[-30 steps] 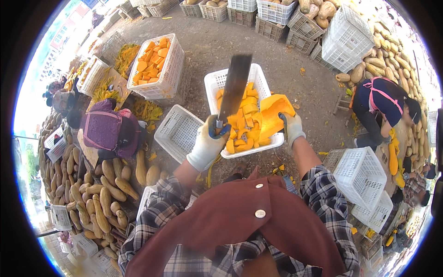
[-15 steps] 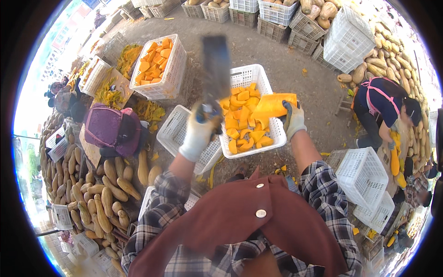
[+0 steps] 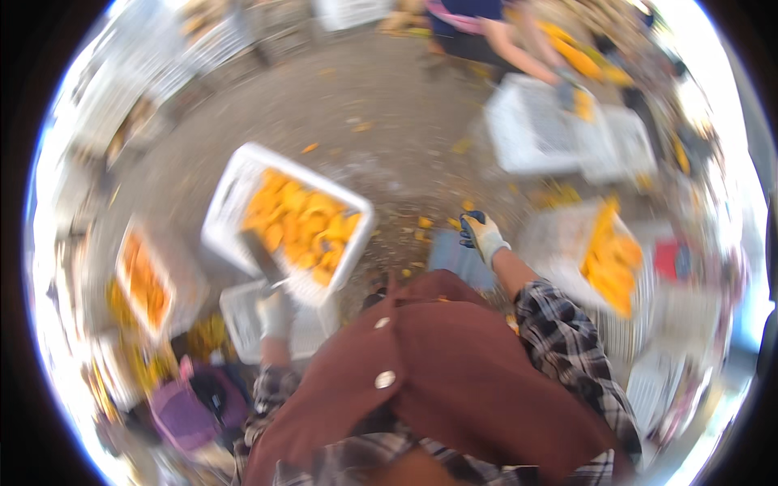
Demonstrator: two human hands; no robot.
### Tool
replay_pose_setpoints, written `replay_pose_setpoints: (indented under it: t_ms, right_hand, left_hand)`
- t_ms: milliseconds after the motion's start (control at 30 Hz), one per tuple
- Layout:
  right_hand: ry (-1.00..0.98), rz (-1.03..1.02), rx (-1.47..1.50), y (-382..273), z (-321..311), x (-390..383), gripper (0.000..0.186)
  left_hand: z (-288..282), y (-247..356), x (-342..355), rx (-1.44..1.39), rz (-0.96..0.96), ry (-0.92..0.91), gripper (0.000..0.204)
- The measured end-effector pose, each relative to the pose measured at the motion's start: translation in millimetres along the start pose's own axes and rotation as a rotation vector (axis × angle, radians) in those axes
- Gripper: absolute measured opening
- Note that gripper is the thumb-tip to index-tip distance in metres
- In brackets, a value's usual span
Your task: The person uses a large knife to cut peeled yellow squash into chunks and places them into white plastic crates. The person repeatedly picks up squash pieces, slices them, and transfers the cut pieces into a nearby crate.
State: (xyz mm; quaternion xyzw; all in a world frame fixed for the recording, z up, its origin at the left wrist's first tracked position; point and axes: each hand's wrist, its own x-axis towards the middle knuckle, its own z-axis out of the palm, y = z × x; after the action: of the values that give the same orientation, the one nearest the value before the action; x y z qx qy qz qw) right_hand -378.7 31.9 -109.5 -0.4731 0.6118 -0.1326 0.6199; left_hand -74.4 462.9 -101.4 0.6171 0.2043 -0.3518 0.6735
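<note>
My left hand, in a pale work glove, grips a cleaver whose blade is smeared by motion. The blade lies over the near left side of a white crate holding orange squash chunks. My right hand, in a white glove with dark blue fingertips, reaches out to the right with loosely bent fingers and nothing visible in it. Beyond it on the right stands another crate heaped with large peeled squash pieces.
A white crate sits beneath my left hand. At far left is a crate of orange chunks, near a person in purple. At upper right, a co-worker's gloved hand is over white crates. Orange scraps litter the ground.
My view has swung to the right. The large squash piece is gone from my right hand, which now extends toward the right-hand crate. The cleaver is lowered, still in my left hand.
</note>
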Motion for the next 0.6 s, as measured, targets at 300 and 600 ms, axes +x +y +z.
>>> replay_pose_setpoints:
  t_ms: [300, 600]
  right_hand:
    - [0.674, 0.311, 0.829, 203.6, -323.0, 18.9, 0.038]
    - [0.993, 0.207, 0.421, 169.1, -493.5, 90.0, 0.043]
  left_hand:
    - [160.0, 41.9, 4.4, 0.309, 0.169, 0.096, 0.012]
    - [320.7, -103.3, -106.1, 0.501, 0.123, -0.108, 0.021]
